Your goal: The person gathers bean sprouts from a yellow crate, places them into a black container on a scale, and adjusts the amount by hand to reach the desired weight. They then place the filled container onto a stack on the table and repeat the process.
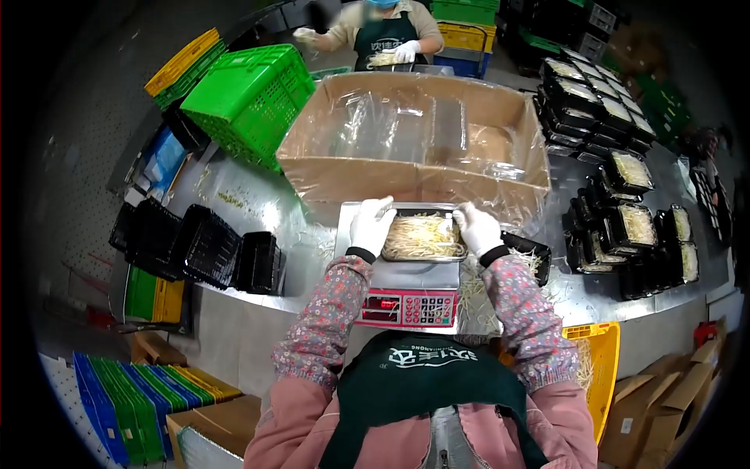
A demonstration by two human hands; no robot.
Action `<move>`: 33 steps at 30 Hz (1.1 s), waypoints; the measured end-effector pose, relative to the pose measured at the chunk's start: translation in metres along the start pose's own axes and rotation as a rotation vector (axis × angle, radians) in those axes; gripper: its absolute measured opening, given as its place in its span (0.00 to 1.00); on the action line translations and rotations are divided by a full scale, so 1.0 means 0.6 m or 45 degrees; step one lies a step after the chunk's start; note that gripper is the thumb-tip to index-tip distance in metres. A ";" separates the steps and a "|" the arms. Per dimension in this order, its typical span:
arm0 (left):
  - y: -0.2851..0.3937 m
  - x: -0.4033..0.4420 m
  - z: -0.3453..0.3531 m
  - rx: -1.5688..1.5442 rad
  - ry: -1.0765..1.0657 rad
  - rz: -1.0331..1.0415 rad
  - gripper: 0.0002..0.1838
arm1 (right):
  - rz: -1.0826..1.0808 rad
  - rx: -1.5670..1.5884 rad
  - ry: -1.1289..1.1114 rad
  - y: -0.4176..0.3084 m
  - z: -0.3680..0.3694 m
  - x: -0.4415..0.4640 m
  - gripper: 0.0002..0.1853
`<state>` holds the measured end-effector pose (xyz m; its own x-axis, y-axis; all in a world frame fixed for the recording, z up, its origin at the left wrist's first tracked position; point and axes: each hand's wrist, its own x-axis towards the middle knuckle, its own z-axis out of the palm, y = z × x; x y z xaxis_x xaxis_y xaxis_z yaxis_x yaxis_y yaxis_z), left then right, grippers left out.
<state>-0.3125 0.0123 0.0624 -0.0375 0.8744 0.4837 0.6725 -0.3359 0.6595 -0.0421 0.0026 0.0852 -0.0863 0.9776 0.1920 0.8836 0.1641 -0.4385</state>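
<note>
A black tray of bean sprouts [424, 236] with a clear cover over it sits on the metal plate of a red scale [407, 309]. My left hand [371, 227], in a white glove, holds the tray's left far corner with fingers closed on the rim. On the other side my right hand [478, 228], also gloved, grips the right far corner. Both sets of fingertips are partly hidden. Loose sprouts [478, 301] lie right of the scale, beside another black tray [531, 254] that holds sprouts.
A large carton [351, 173] lined with plastic stands beyond the scale. Empty black trays [207, 246] are at left, near a green crate [250, 94]. Filled trays [631, 225] are stacked at right. Across the table stands a co-worker [388, 35] in white gloves.
</note>
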 end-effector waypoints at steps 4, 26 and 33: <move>-0.048 -0.018 0.027 -0.680 -0.233 -0.459 0.15 | 0.190 0.366 -0.098 0.004 0.009 0.000 0.19; 0.060 -0.121 -0.091 -1.189 -0.509 -1.145 0.20 | 0.660 1.809 -0.721 0.032 -0.007 -0.120 0.15; 0.086 -0.132 -0.026 -1.431 -0.301 -0.839 0.10 | 0.655 2.004 -0.110 0.015 -0.039 -0.172 0.11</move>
<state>-0.2865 -0.0800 0.0670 0.0870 0.9857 -0.1443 -0.4008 0.1673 0.9007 -0.0144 -0.0997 0.0820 -0.0223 0.9634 -0.2672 -0.4702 -0.2460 -0.8476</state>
